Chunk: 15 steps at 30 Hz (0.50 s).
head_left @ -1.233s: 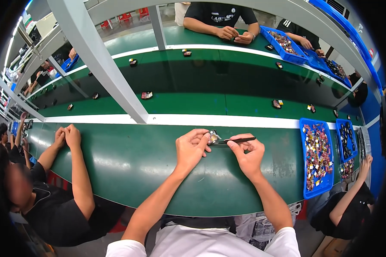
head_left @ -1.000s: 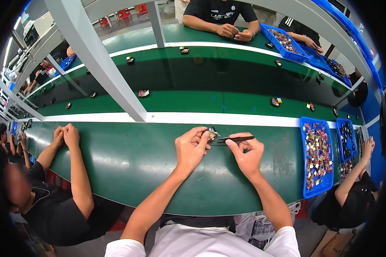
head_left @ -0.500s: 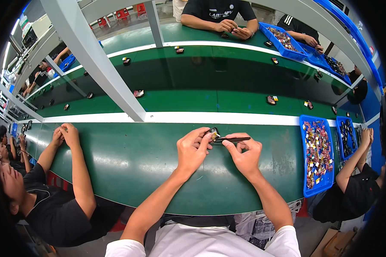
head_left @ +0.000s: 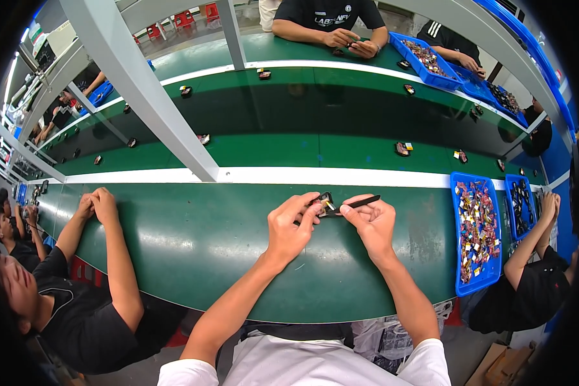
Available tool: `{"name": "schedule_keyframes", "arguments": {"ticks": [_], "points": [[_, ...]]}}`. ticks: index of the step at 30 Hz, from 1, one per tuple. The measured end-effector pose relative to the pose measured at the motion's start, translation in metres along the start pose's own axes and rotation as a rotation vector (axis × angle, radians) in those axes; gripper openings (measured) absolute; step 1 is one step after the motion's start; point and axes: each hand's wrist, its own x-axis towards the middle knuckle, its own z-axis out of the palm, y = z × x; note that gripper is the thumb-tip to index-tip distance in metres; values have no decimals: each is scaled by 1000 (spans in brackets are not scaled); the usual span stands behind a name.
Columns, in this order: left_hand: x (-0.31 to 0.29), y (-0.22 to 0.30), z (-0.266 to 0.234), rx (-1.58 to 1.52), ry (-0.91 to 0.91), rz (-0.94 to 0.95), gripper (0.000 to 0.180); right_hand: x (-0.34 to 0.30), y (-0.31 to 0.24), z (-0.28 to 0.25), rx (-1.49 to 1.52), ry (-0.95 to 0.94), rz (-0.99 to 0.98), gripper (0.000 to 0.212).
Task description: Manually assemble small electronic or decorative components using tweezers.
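Above the green bench, my left hand (head_left: pixel 289 225) grips a small black plastic housing (head_left: pixel 327 198) with a yellow and silvery part showing inside. Its fingers are closed around the near left side of the housing and hide much of it. A pair of black tweezers (head_left: pixel 365 201) is pinched in my right hand (head_left: pixel 374 225), between thumb and fingers. The tweezers' tips reach into or against the housing; which of the two I cannot tell.
To my right on the bench (head_left: pixel 193 257) stands a blue tray (head_left: pixel 458 257) of small coloured parts, and beyond it a blue tray (head_left: pixel 509 186) of black pieces. A green conveyor (head_left: pixel 270 151) carries small units behind a white rail (head_left: pixel 341 175). A grey post (head_left: pixel 148 90) rises left. Co-workers sit at both sides and opposite.
The tweezers have tilted more steeply, their back end rising, and the right hand has shifted slightly. The housing has turned a little in my left hand. Units on the conveyor have moved left.
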Motion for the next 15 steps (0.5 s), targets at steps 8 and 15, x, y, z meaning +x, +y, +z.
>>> {"name": "schedule_keyframes", "arguments": {"ticks": [8,15], "points": [[1,-2,1,97,33,168,18,1,1,2,18,12,-15,12],[-1,-3,1,106,40,166,18,-1,3,4,-5,23,-56,10]]}}
